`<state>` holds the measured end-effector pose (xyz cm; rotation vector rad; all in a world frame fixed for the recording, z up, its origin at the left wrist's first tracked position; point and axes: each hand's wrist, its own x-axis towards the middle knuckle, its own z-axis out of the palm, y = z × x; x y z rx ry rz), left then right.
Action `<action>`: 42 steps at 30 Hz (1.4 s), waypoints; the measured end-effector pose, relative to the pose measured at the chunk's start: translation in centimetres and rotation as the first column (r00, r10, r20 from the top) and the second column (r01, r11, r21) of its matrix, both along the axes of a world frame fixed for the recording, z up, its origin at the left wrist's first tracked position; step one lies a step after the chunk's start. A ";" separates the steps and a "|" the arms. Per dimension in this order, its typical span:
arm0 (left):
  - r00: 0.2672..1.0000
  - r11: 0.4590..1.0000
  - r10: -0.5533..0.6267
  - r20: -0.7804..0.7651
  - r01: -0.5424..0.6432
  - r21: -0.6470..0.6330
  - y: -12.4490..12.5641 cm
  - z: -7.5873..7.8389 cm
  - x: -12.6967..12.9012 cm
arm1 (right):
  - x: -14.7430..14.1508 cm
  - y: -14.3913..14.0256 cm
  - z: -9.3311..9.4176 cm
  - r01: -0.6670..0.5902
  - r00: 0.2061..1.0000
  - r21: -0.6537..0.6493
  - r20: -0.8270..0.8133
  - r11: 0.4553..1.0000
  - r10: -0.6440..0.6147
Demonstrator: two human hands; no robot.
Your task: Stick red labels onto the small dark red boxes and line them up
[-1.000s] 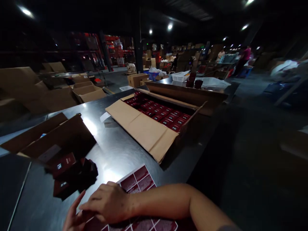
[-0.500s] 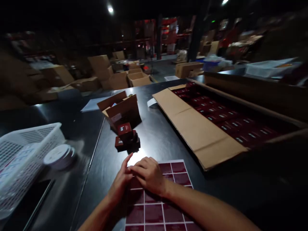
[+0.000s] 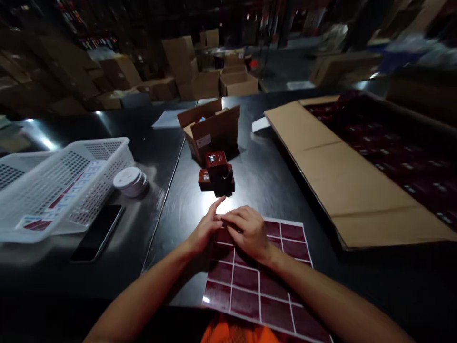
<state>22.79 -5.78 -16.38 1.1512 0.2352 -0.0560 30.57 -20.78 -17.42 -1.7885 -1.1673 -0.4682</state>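
Observation:
A sheet of dark red labels [image 3: 257, 281] lies on the black table in front of me. My left hand [image 3: 205, 229] and my right hand [image 3: 247, 229] rest together on its top left corner, fingertips touching there. Whether a label is pinched between them cannot be told. Just beyond the hands stands a small pile of dark red boxes [image 3: 217, 174]. Behind the pile is a small open cardboard carton [image 3: 210, 128].
A large open carton [image 3: 357, 162] filled with several red boxes takes up the right side. At left sit a white plastic basket [image 3: 60, 186], a roll of white tape [image 3: 130, 181] and a dark phone [image 3: 98, 233]. Cartons stand on the floor behind.
The view has swung left and down, bringing the basket, tape and phone into sight. Both hands have stayed at the sheet's top left corner, fingers working there.

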 end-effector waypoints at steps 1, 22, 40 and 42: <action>1.000 1.000 0.000 0.005 0.000 -0.022 -0.1 0.2 0.0 | 0.0 0.0 0.1 -0.007 1.000 0.013 0.007 1.000 0.007; 0.998 0.991 -0.019 -0.057 0.012 -0.136 0.1 1.2 -0.1 | 0.2 -0.5 0.5 -0.103 0.995 0.010 -0.001 0.995 0.103; 0.993 0.977 0.075 -0.086 -0.055 0.206 1.5 0.8 0.4 | 1.0 -0.8 0.4 -0.144 0.933 -0.144 0.311 0.979 0.183; 0.995 0.934 0.073 -0.066 -0.045 0.355 1.7 0.3 0.6 | 0.9 -1.3 1.0 -0.240 0.925 -0.108 0.277 0.965 0.261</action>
